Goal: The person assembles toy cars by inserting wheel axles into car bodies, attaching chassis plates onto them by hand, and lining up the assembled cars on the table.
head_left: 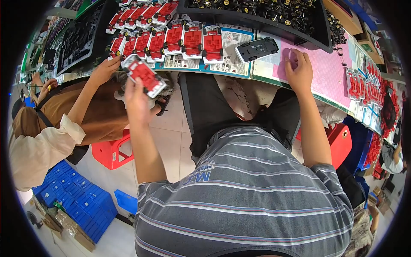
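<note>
My left hand [138, 103] is closed on a toy car [145, 77], a white shell with a red inside, held in the air off the table's front edge. My right hand [299, 70] rests on the pink sheet [319, 79] at the table's edge, fingers bent and apart, with nothing seen in it. Left of it lies a toy car with a black underside [257, 49], tilted on a printed sheet. Rows of white toy car shells with red insides [212, 45] stand side by side on the table, left of the black-bottomed car.
A black tray [257, 23] heaped with small wheels and axles is at the back. More red-and-white car parts [361, 88] line the right side. At my left, a co-worker's hand [106, 70] reaches to the car rows. Blue bins [79, 201] and red stools [112, 150] stand below.
</note>
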A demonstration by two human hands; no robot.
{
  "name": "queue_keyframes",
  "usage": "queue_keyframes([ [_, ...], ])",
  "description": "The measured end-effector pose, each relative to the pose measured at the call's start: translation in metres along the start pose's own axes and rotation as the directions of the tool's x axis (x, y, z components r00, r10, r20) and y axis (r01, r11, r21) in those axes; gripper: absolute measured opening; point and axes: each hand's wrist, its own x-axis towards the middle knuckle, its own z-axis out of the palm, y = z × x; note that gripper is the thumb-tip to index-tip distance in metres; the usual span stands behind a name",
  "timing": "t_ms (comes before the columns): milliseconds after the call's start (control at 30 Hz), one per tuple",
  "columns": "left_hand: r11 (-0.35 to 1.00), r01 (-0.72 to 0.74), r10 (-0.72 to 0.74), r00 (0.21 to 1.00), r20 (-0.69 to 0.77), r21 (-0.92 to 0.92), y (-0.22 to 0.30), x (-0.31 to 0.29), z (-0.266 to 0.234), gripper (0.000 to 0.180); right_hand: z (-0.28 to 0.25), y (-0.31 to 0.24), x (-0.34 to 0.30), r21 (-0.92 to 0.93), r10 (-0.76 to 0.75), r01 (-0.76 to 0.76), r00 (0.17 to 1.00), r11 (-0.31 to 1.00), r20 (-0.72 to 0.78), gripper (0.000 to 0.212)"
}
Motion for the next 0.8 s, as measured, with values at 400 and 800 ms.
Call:
queue_keyframes([
  [400,0.98,-0.035,0.066,0.985,-0.157,0.194,0.013,0.084,-0.091,0.033,0.001,-0.001,-0.004,-0.028,-0.052,0.051,0.998,0.998,-0.038,0.033],
  [800,0.892,0.21,-0.145,0.972,-0.187,0.401,0.01,0.212,-0.147,0.031,-0.002,0.003,-0.007,-0.025,-0.053,0.052,0.998,0.998,-0.042,0.034],
])
